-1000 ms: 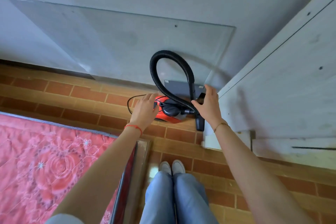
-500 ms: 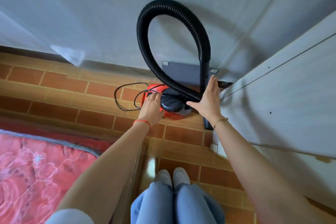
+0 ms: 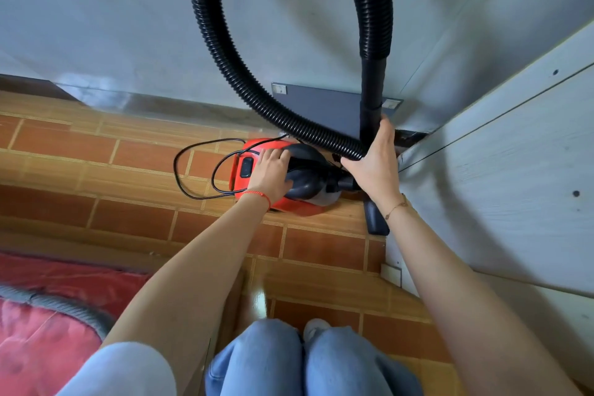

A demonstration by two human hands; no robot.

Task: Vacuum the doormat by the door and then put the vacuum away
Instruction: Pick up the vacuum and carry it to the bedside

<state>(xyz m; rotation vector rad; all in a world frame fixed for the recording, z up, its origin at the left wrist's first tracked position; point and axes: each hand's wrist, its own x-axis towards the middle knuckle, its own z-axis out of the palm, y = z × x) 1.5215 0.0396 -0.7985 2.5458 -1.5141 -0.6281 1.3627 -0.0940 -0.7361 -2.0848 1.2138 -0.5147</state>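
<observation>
Since a second ago I have bent lower, so the hose (image 3: pixel 225 51) now loops well above my hands and out of the top of view, and my left hand (image 3: pixel 270 172) has come to rest on top of the vacuum (image 3: pixel 276 177) rather than beside it. That hand lies fairly flat, fingers over the black handle hump, not yet clenched. My right hand (image 3: pixel 374 164) is spread wide against the rigid black tube (image 3: pixel 373 96), with the thumb under the hose where it crosses; it steadies more than it grips.

The vacuum sits on the tiled floor (image 3: pixel 144 219) directly under my left palm, near the corner between the wall (image 3: pixel 128 26) ahead and the pale panel (image 3: pixel 498 170) beyond my right hand. Its cord (image 3: pixel 193 170) lies in loose loops just left of my left hand. The nozzle (image 3: pixel 376 219) rests on the floor below my right wrist.

I cannot see the doormat, so I cannot tell if vacuuming is done. I judge this is either fetching or stowing the machine. Next I would need a real hold on the handle, the tube kept upright, and the cord clear of my feet.
</observation>
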